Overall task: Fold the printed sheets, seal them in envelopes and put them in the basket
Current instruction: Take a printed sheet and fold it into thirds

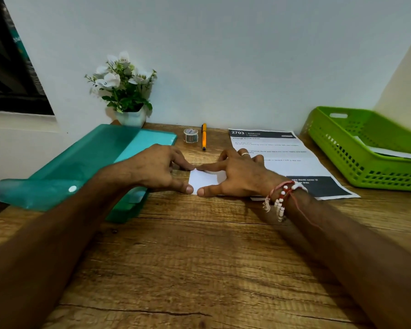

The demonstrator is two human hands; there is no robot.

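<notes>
A folded white sheet (204, 181) lies flat on the wooden desk (199, 245), mostly hidden under my hands. My left hand (157, 168) presses its left part, forefinger at the far edge and thumb at the near edge. My right hand (237, 174) presses the right part the same way, its fingertips meeting those of the left. A printed sheet (292, 157) with a dark header reading 2703 lies just to the right, partly under my right hand. The green basket (342, 150) stands at the far right with white paper inside.
A teal plastic folder (86, 167) lies at the left, its flap raised. A roll of clear tape (190, 135) and a yellow pen (204, 136) sit near the wall. A potted white flower (126, 91) stands at the back left.
</notes>
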